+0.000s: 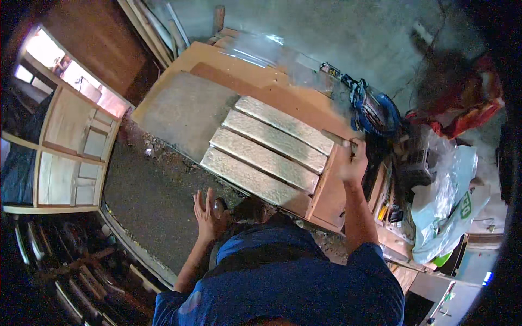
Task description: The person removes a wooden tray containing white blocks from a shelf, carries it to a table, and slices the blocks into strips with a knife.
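Note:
Several long pale strips (265, 142) with a rough, bumpy surface lie side by side on the workbench, dark gaps between them. A thin wooden edge piece (319, 186) runs along their right ends. My right hand (354, 162) is closed round a narrow, stick-like tool (335, 137), whose exact kind I cannot make out. Its tip points left over the upper right corner of the strips. My left hand (209, 216) hangs over the floor below the bench's front edge, fingers spread, apart from the strips. A dark patch beside its thumb is too unclear to name.
A brown board (217, 64) and a dull grey panel (182, 108) cover the bench's left part. Clear plastic (261, 51) lies at the back. A blue round container (385, 115), a red bag (470, 108) and a white plastic bag (448, 201) stand right. Wooden frames (70, 152) lean left.

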### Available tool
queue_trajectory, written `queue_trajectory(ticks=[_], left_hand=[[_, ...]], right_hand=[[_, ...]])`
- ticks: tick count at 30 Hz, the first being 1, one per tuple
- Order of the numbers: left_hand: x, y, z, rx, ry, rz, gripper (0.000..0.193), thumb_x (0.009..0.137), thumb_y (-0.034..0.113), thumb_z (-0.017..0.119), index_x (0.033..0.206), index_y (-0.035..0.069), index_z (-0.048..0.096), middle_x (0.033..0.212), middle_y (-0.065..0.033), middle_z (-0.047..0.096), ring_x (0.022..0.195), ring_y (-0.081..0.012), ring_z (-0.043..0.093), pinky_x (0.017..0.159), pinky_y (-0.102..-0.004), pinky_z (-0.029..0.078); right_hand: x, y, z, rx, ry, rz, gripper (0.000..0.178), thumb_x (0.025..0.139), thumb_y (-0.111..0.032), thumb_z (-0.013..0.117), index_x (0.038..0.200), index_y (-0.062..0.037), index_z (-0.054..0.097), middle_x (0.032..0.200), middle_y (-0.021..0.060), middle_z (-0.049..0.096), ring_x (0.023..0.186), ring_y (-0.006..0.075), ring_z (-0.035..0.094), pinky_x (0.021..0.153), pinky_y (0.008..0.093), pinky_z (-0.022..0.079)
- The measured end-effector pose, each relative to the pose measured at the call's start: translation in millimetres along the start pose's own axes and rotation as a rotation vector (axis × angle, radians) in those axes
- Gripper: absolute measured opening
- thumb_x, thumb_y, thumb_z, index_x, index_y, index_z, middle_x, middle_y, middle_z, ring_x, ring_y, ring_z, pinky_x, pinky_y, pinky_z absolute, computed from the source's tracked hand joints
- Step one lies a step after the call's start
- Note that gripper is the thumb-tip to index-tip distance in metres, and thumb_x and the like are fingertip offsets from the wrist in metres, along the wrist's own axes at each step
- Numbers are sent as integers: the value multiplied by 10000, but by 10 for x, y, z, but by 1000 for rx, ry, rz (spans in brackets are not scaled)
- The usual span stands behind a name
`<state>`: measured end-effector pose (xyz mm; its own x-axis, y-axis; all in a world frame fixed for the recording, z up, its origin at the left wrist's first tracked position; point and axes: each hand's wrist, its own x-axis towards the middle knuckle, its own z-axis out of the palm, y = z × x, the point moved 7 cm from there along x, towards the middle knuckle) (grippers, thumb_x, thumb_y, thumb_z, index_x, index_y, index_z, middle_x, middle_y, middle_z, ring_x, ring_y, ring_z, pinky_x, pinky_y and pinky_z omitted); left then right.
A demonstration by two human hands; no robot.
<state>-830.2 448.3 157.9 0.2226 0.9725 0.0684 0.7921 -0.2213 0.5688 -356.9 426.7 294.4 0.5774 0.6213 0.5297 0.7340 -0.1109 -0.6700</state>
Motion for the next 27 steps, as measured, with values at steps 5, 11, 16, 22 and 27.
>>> queue_trajectory(ticks=[5, 11, 16, 22, 27], left_hand=[[9, 129, -13, -10, -48, 26, 973, 771, 270, 795, 1572, 161, 253, 1595, -301, 170, 1469, -533, 153, 1177, -618, 204], [-7, 133, 16, -4, -19, 86, 974, 777, 266, 787, 1577, 162, 240, 1594, -302, 177, 1469, -537, 149, 1175, -622, 204], [-37, 109, 39, -2, -19, 80, 981, 767, 263, 785, 1577, 155, 241, 1586, -304, 192, 1463, -539, 159, 1172, -624, 212], [-52, 175, -4, 2, 5, 77, 931, 778, 240, 771, 1562, 149, 279, 1571, -318, 216, 1458, -543, 174, 1166, -624, 225], [-30, 119, 49, 30, 26, 83, 870, 812, 242, 745, 1552, 142, 297, 1568, -328, 222, 1450, -548, 193, 1168, -615, 231]], right_hand=[[-47, 69, -146, 5, -21, 15, 236, 952, -219, 675, 1096, -51, 593, 932, 200, 694, 807, 347, 695, 725, 394, 535], [-136, 256, -381, -98, -5, 72, 153, 952, -149, 654, 1063, -67, 588, 904, 199, 690, 788, 379, 687, 681, 420, 521], [-206, 338, -516, -158, -42, 112, 219, 972, -229, 658, 1094, -56, 602, 913, 189, 699, 813, 308, 701, 699, 379, 524], [-102, 239, -430, -157, 11, -16, 231, 969, -241, 658, 1102, -67, 586, 910, 192, 686, 809, 352, 685, 717, 393, 530], [-9, -130, -8, -280, -202, -5, 290, 959, -259, 665, 1154, -58, 592, 987, 221, 687, 930, 411, 672, 798, 439, 536]])
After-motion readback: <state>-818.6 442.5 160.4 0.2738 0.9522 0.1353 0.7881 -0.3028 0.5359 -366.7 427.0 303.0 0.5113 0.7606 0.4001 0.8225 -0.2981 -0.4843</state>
